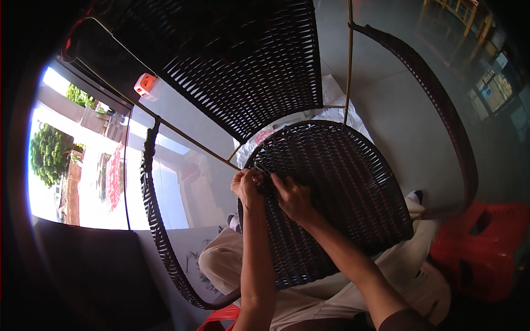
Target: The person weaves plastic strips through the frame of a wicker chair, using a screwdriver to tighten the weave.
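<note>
Head view: a dark woven wicker chair (331, 182) fills the centre of the frame, tipped so that its round seat panel faces the camera, with the woven backrest (248, 60) in the upper centre. Both forearms enter from the lower edge and meet at the left rim of the seat panel.

The left hand (247, 183) sits at centre left, its grip closed on a dark weaving strand (264, 170) at the seat's rim. The right hand (292, 199) lies just beside it, flat against the weave, fingers curled narrowly onto the same strand; whether it pinches or only presses cannot be told.

A thin metal frame rod (349, 60) runs vertically at upper centre. A wrapped armrest (149, 204) curves along the left. A red plastic stool (486, 248) stands at lower right. An orange clip (146, 84) sits at upper left.
</note>
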Demonstrator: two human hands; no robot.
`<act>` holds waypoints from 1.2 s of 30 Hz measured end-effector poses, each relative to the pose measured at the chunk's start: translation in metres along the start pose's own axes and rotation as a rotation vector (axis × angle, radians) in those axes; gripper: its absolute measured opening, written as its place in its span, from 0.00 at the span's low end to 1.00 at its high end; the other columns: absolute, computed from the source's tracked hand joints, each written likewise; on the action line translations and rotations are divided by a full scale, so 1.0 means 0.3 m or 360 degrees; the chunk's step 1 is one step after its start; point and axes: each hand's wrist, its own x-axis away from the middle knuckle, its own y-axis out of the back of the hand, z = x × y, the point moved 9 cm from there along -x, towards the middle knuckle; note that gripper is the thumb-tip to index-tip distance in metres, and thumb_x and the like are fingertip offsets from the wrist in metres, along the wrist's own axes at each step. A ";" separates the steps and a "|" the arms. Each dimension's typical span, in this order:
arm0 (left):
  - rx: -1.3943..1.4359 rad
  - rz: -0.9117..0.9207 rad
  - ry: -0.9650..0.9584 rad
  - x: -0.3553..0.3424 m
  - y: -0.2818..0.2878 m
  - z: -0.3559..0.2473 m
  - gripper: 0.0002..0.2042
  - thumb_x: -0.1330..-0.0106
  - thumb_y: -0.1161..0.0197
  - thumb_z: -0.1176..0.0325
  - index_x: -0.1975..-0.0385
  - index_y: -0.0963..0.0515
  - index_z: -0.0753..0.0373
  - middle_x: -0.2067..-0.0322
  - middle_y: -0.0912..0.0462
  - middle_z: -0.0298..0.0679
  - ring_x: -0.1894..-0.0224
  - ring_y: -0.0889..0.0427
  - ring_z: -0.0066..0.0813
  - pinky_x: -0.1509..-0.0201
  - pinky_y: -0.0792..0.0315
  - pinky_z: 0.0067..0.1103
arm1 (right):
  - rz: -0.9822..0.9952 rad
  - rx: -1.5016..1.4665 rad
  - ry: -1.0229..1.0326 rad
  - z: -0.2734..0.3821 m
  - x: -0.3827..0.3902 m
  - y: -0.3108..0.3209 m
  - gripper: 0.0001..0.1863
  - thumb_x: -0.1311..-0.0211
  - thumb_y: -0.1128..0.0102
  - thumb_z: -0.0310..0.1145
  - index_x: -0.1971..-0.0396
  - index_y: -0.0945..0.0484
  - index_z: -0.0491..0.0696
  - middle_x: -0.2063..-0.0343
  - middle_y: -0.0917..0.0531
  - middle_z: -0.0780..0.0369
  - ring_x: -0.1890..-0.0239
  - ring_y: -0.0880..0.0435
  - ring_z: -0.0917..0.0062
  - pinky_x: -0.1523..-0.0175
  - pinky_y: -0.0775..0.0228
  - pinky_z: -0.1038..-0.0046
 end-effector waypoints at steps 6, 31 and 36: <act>-0.0068 -0.0042 -0.0072 0.009 0.004 0.014 0.05 0.44 0.41 0.79 0.76 0.31 0.66 0.83 0.24 0.41 0.86 0.27 0.22 0.84 0.33 0.14 | 0.0013 -0.0007 0.0022 -0.003 0.000 0.001 0.24 0.53 0.47 0.22 0.50 0.28 0.47 0.73 0.23 0.56 0.79 0.21 0.63 0.75 0.27 0.68; -0.0103 -0.0134 -0.0295 0.053 0.001 -0.010 0.01 0.43 0.47 0.81 0.73 0.30 0.70 0.79 0.24 0.40 0.81 0.22 0.25 0.76 0.25 0.17 | 0.0000 0.0067 0.0038 0.022 -0.015 0.019 0.18 0.44 0.47 0.25 0.51 0.27 0.47 0.73 0.21 0.55 0.77 0.20 0.63 0.74 0.28 0.67; -0.0286 -0.0168 -0.0332 0.045 0.004 -0.017 0.02 0.44 0.47 0.83 0.74 0.31 0.69 0.81 0.24 0.39 0.82 0.23 0.24 0.79 0.26 0.16 | -0.0005 0.0122 0.0041 0.025 -0.019 0.019 0.19 0.46 0.46 0.24 0.52 0.26 0.47 0.74 0.21 0.56 0.78 0.20 0.63 0.75 0.28 0.68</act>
